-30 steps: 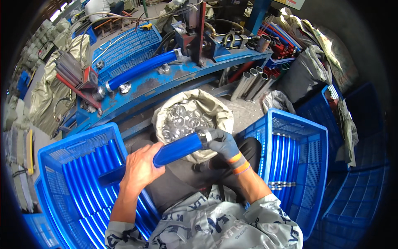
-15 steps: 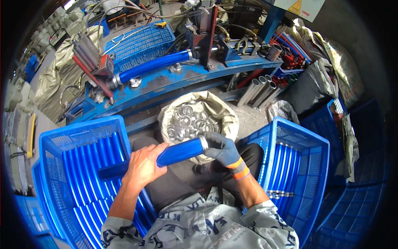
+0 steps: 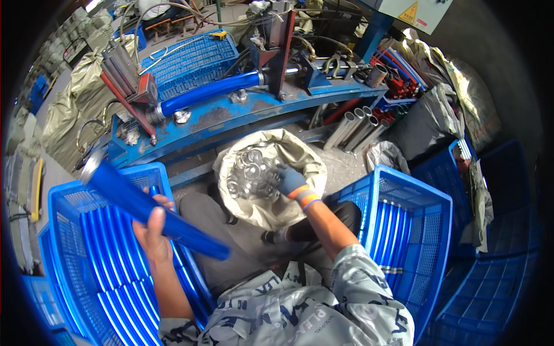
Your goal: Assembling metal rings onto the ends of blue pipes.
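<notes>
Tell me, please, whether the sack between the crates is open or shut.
Open: the sack gapes wide, showing metal rings inside by the right hand.

- ok so the sack [image 3: 271, 215] sits right in front of the person, rings [image 3: 252, 171] inside, right hand [image 3: 291, 181] in its mouth
- left crate [image 3: 65, 230]: tubes [image 3: 107, 248] in it, left hand [image 3: 153, 233] holding a loose tube [image 3: 127, 197] above
- right crate [image 3: 430, 230]: more tubes inside
- bench [image 3: 202, 124] behind the sack, another tube [image 3: 210, 92] lying along it
- pipes [image 3: 353, 130] standing right of the sack
</notes>
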Motion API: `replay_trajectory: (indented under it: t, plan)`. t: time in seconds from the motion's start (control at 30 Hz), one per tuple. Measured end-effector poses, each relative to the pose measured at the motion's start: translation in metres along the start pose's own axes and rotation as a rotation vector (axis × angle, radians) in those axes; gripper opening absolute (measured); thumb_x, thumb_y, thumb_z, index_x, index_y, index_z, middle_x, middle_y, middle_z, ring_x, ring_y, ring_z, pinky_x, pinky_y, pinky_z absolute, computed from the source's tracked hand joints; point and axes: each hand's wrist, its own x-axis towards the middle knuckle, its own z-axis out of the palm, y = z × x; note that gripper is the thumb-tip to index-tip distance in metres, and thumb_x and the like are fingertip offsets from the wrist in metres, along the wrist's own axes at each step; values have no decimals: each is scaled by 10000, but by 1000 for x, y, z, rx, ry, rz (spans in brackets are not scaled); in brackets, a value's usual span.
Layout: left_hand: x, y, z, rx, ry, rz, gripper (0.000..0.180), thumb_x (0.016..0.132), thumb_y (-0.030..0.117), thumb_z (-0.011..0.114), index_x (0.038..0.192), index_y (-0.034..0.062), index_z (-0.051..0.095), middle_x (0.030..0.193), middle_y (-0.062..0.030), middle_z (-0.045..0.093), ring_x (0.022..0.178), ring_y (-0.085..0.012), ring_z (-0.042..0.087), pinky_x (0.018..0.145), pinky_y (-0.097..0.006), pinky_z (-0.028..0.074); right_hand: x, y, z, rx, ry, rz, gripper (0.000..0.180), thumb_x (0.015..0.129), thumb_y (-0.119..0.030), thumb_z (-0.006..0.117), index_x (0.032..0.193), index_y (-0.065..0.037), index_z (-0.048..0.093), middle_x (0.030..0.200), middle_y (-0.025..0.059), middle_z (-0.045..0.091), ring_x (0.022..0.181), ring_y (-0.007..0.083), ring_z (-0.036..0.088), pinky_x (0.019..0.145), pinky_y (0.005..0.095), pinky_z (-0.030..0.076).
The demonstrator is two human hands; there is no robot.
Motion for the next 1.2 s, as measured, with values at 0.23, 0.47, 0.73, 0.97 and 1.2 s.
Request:
replay_trajectory:
  t: [0.23, 0.47, 0.73, 0.97, 1.2]
  plan:
    - [-29, -37, -12, -475, 231, -205, 675, 1174, 619, 645, 1532, 49, 600, 1427, -204, 743, 1328, -336, 734, 1133, -518, 599, -4, 40, 34, -34, 74, 104, 307, 1050, -398, 795, 1271, -195, 863, 1471, 206, 769, 1283, 415, 766, 1079, 506, 618]
    - [-50, -63, -16, -643, 274, -299, 578, 1153, 501, 742, 1506, 54, 642, 1502, -153, 737, 1391, -332, 723, 1192, -573, 608, -56, -94, -63, 1900, -242, 154, 704, 1097, -442, 753, 1658, -62, 562, 1585, 182, 690, 1429, 397, 714, 1150, 517, 654]
    - [-52, -62, 23, -554, 194, -248, 606, 1146, 481, 761, 1526, 31, 617, 1506, -182, 726, 1404, -347, 718, 1232, -587, 588, -91, -145, -114, 1566, 5, 46, 492, 1100, -97, 766, 1567, -15, 636, 1458, 107, 737, 1321, 209, 740, 1173, 391, 608]
    - [-57, -55, 19, -480, 152, -186, 598, 1152, 477, 750, 1507, 11, 634, 1471, -202, 746, 1369, -348, 745, 1180, -567, 624, -98, -152, -123, 1298, -33, 84, 618, 1062, -7, 806, 1633, 98, 595, 1527, 126, 715, 1387, 181, 668, 1223, 345, 532]
    - [-52, -72, 11, -423, 169, -171, 575, 1165, 430, 732, 1518, -15, 639, 1480, -201, 743, 1371, -347, 741, 1176, -559, 627, -89, -144, -116, 1289, -118, 121, 617, 1085, -20, 792, 1651, 101, 580, 1597, 167, 692, 1439, 206, 666, 1241, 356, 539]
